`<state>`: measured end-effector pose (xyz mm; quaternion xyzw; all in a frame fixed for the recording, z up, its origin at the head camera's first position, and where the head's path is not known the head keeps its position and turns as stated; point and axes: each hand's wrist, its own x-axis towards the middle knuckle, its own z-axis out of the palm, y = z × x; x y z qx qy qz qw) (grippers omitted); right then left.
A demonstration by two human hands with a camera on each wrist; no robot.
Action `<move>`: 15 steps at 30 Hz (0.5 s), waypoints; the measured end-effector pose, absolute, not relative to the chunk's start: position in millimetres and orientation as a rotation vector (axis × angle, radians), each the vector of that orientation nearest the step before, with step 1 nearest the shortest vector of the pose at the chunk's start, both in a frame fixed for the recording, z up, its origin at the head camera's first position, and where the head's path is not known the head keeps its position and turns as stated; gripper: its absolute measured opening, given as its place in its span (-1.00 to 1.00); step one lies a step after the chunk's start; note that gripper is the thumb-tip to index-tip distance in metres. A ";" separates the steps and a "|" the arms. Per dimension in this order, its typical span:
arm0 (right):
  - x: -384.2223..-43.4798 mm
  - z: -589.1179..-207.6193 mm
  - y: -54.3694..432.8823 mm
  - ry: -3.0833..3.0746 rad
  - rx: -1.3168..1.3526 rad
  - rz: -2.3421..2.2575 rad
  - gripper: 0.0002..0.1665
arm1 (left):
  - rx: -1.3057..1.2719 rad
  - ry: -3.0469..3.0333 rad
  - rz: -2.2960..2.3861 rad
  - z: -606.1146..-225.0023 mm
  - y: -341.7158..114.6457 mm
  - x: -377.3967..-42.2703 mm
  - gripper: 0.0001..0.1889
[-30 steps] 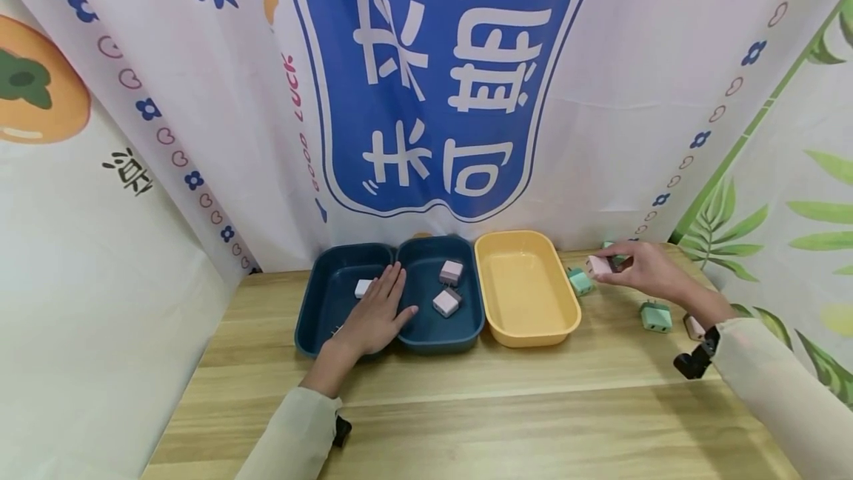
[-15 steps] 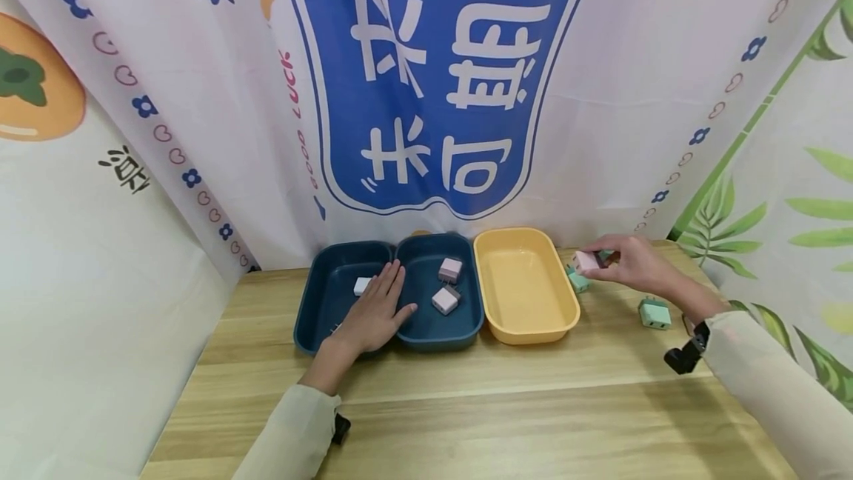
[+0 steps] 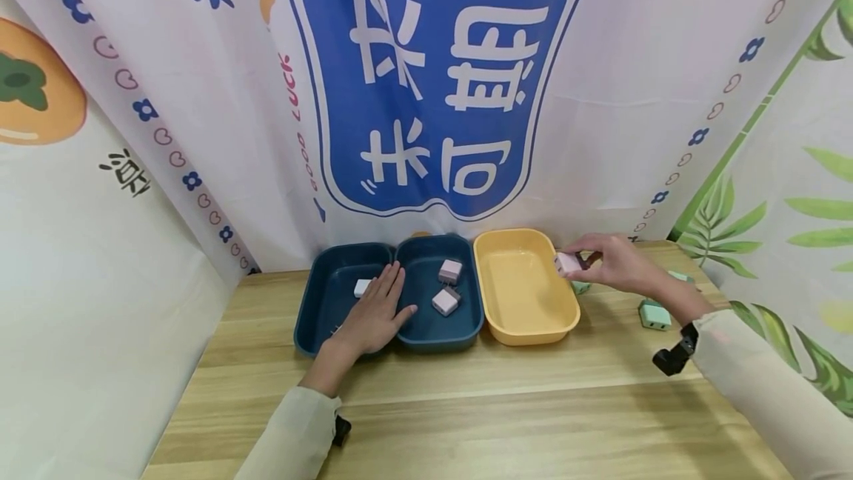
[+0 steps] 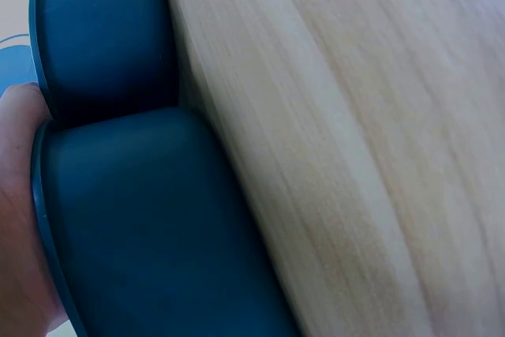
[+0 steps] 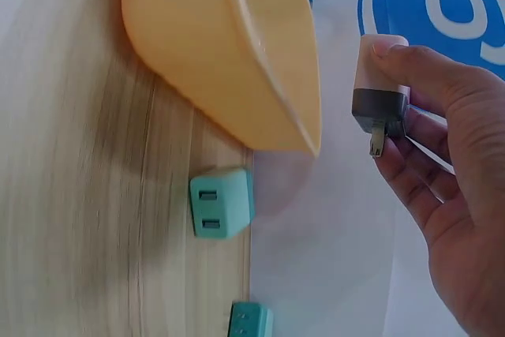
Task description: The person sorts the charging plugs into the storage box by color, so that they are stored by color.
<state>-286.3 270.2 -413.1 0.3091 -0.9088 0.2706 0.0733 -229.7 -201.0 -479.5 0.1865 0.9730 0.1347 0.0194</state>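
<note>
HEAD: above the table [image 3: 466,413], facing forward and down, wide, both far corners in frame | LEFT WRIST: turned sideways, close on near walls of two blue trays [image 4: 150,219], shared with head | RIGHT WRIST: turned sideways, close, facing along far edge; yellow tray [image 5: 205,53] shared with head

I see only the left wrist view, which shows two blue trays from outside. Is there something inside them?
Observer: Yes, the blue tray beside the yellow tray holds two pink adapters.
Operator: Thank you. Is something being held?
Observer: Yes, the right hand pinches another pink adapter.
Operator: And does something lie outside of the trays?
Observer: Yes, green adapters lie on the table, to the right of the yellow tray.
</note>
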 end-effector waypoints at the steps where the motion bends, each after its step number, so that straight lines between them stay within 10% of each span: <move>1: -286.0 -412.7 268.1 -2.728 0.937 0.811 -0.46 | 0.580 3.018 0.417 -479.8 -201.0 -229.5 -0.15; 15: -282.0 -405.6 237.4 -2.685 1.048 0.850 -0.53 | 0.579 3.019 0.415 -478.3 -200.0 -228.9 -0.15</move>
